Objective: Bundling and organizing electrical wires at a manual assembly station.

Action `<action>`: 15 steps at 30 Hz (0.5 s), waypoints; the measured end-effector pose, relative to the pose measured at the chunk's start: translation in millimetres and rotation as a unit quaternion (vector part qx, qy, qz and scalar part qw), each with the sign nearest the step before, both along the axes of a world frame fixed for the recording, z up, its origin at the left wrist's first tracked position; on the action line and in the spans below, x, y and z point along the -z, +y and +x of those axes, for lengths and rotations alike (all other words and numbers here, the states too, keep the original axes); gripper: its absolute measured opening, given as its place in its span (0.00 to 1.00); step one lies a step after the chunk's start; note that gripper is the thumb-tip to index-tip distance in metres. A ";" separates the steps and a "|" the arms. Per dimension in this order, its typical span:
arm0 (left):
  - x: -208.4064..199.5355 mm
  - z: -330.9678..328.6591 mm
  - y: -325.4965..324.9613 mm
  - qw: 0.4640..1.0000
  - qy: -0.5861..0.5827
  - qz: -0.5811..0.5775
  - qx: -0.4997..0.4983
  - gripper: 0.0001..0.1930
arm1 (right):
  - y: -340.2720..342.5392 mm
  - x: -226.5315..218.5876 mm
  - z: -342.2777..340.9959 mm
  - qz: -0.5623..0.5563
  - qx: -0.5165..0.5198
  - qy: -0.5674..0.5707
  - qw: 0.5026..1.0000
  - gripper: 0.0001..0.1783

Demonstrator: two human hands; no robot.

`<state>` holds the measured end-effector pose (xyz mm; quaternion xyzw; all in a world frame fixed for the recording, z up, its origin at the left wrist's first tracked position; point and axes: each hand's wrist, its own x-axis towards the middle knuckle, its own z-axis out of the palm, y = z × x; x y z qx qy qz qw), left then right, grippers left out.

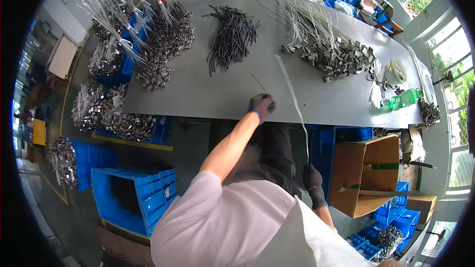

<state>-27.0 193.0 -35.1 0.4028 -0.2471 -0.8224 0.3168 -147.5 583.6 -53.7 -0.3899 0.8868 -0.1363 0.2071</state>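
My left hand (262, 105), in a dark glove with a blue cuff, is closed at the near edge of the grey table (198, 94). A thin dark strand (258, 82) sticks out of its fingers toward the far side. Low beside my right leg, my gloved right hand (313, 183) is closed at the lower end of a long white strip (292, 89). That strip runs over the table edge and up onto the tabletop. Beyond my left hand lies a pile of short black tubes (232, 39). Pale wires with metal end pieces (341, 54) are heaped at the far right.
Tied wire bundles (168, 29) stand along the table's left side. A white tub (396, 71) and a green bottle (405, 99) are at its right end. An open cardboard box (356, 178) is right of my right hand; a blue crate (153, 198) lies at lower left.
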 end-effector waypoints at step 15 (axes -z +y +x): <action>-121.4 -46.3 -47.1 0.916 0.003 -0.294 -0.272 0.08 | 11.2 21.4 -12.1 0.072 -0.019 0.053 0.996 0.11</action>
